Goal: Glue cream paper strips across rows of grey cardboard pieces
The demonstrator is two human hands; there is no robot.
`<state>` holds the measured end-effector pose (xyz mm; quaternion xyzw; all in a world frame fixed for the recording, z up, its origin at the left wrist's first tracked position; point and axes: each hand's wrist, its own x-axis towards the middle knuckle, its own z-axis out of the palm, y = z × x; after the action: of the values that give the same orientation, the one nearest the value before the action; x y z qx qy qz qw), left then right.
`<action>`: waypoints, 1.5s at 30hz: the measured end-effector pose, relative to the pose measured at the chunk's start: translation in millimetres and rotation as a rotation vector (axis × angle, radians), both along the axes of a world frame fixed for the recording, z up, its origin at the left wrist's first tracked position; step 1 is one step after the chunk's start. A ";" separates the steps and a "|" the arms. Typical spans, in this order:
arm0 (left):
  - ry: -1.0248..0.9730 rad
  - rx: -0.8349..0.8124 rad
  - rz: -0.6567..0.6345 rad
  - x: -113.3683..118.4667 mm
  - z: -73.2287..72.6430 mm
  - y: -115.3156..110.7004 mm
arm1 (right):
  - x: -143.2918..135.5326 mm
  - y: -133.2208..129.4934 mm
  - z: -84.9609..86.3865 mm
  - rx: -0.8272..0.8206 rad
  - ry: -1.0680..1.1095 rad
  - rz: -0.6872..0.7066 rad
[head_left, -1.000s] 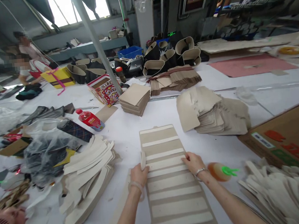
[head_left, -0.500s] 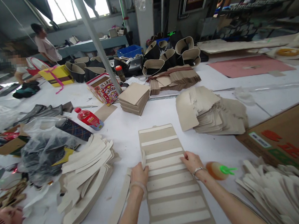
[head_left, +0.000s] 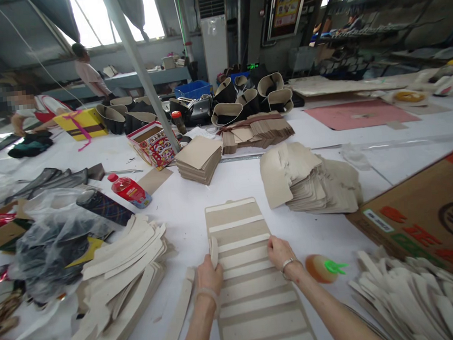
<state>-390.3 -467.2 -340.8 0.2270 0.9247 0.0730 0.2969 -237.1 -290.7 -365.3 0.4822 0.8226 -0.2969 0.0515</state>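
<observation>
A long beige panel (head_left: 238, 235) lies on the white table, crossed by several pale strips. My left hand (head_left: 209, 277) is closed at its left edge, gripping a small bundle of pale strips (head_left: 214, 251) that stands up from the fingers. At the right edge, my right hand (head_left: 280, 252) pinches the end of one pale strip (head_left: 249, 242) that lies across the panel. A long loose strip (head_left: 178, 317) lies left of my left wrist. Just right of my right wrist is a bottle of amber liquid (head_left: 316, 268) with a green nozzle.
Curved beige pieces (head_left: 134, 273) are piled at left, beige sheets (head_left: 310, 181) behind right. A cardboard box (head_left: 433, 220) and a strip heap (head_left: 419, 290) stand at right. A red bottle (head_left: 129, 190) lies near a metal post (head_left: 142, 66). Two people are at far left.
The camera view has tilted and shifted, so the table appears lower and further left. Both hands remain at the panel's edges, and the right hand is now at the end of a pale strip.
</observation>
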 end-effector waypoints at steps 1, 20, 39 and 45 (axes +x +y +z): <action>0.003 0.019 -0.010 -1.2 -1.4 -0.9 | 0.2 0.7 -0.6 -0.004 0.005 0.003; -0.035 0.290 -0.152 17.3 26.6 -7.7 | -33.8 -45.7 53.5 -0.087 0.433 0.093; -0.485 0.463 -0.021 -11.0 22.5 -17.7 | -11.1 -22.1 34.5 -0.502 0.618 -0.286; -0.452 0.475 0.071 -46.2 8.4 1.9 | -12.9 23.4 14.0 -0.394 0.461 -0.317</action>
<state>-436.5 -465.3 -332.5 0.2355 0.7999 0.3455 0.4304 -250.0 -267.3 -351.3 0.5051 0.6542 -0.5557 -0.0903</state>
